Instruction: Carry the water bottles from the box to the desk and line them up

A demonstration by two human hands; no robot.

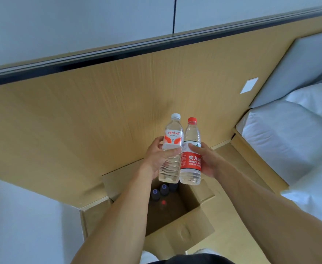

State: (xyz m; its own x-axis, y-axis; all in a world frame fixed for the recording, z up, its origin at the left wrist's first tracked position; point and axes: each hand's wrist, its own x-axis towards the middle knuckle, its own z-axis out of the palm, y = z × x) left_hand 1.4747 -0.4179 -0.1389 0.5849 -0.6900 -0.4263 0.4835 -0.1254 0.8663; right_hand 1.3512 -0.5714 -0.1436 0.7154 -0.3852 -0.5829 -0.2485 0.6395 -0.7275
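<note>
My left hand (157,159) grips a clear water bottle with a white cap and an orange-and-white label (172,141). My right hand (207,161) grips a second clear bottle with a red cap and a red label (191,161). Both bottles are upright, side by side and touching, held above the open cardboard box (192,223) on the floor. Deep in the box's left corner stand several more bottles, seen as dark caps (163,189) and one red cap (163,202). No desk is in view.
A wooden wall panel (80,121) rises behind the box. A bed with white sheets and pillows (289,134) lies to the right on a wooden base. A white surface (13,216) fills the lower left.
</note>
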